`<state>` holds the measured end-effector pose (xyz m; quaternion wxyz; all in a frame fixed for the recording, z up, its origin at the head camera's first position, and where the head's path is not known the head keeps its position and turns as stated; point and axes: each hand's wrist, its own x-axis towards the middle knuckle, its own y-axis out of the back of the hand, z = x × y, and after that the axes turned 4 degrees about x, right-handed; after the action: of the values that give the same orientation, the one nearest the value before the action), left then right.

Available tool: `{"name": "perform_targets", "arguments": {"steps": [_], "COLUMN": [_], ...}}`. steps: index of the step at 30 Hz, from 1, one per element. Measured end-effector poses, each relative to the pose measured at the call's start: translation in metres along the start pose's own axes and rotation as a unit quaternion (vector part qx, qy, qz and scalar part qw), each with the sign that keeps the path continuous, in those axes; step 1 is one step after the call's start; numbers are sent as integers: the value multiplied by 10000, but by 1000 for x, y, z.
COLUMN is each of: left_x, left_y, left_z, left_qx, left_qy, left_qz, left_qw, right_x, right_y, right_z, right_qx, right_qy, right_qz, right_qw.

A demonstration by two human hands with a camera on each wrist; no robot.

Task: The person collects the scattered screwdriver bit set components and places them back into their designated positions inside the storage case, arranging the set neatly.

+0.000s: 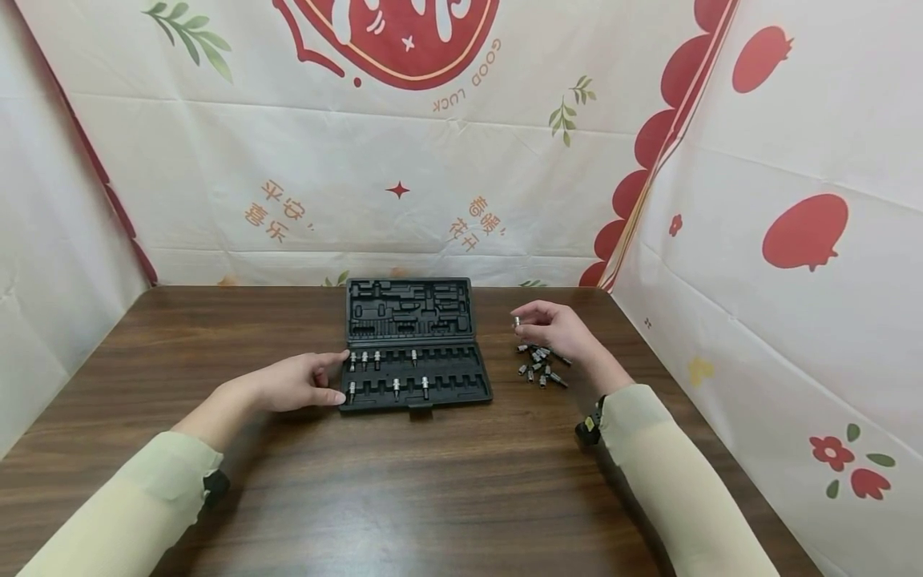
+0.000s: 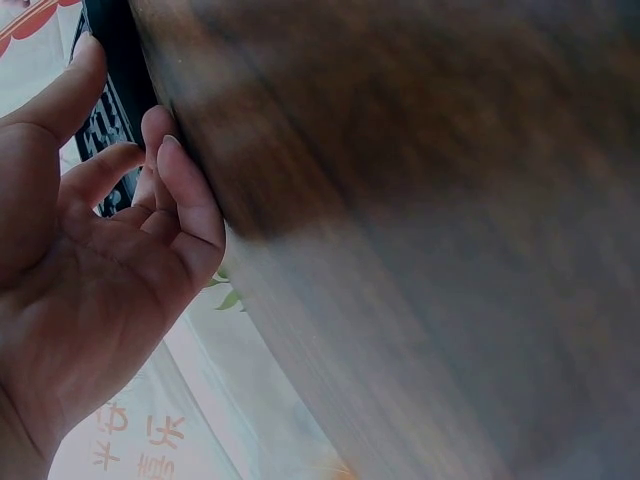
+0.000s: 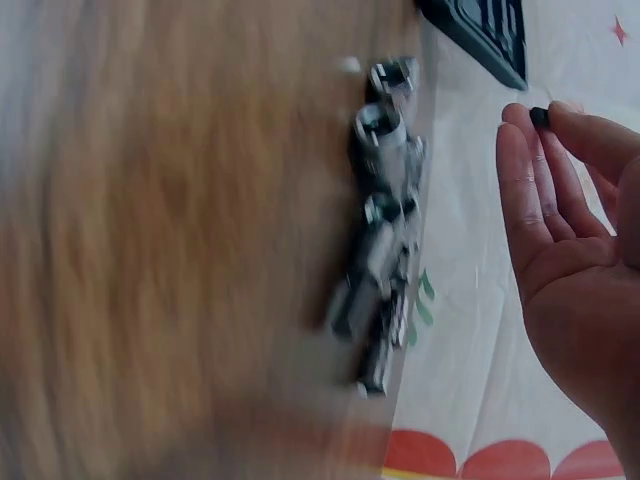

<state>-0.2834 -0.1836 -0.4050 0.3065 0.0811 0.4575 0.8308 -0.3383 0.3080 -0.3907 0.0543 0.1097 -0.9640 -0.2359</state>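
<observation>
A black molded socket case (image 1: 481, 391) lies unfolded on the table, its lid tilted back. Several silver bit sockets (image 1: 396, 386) stand in slots of its two rows, mostly toward the left. My left hand (image 1: 299, 383) touches the case's left edge, thumb at the front corner and index finger farther back; its other fingers bend loosely. Right of the case, my right hand (image 1: 558, 328) pinches one bit socket (image 1: 517, 321) between thumb and fingertips, above the table. Only its dark end shows in the right wrist view. Below that hand lies a pile of loose bit sockets (image 1: 537, 362).
The brown wood-grain table (image 1: 375, 497) meets a printed white cloth (image 1: 433, 160) at the back. More cloth hangs along the left and right sides. A front latch (image 1: 421, 412) sticks out from the case toward me.
</observation>
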Motion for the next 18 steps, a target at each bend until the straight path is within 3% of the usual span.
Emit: {"name": "perform_targets", "arguments": {"steps": [7,18], "left_x": [0,0], "left_y": [-1,-1], "left_z": [0,-1], "left_qx": [-34,24], "left_qy": [-14,6], "left_qz": [-5,9], "left_qw": [10000,10000], "right_x": [5,13], "right_y": [-26,-58], "right_z": [-5,-25], "right_qx": [467,663], "right_qy": [-20,9], "right_qz": [-123,-398], "right_qw": [9988,9970]}}
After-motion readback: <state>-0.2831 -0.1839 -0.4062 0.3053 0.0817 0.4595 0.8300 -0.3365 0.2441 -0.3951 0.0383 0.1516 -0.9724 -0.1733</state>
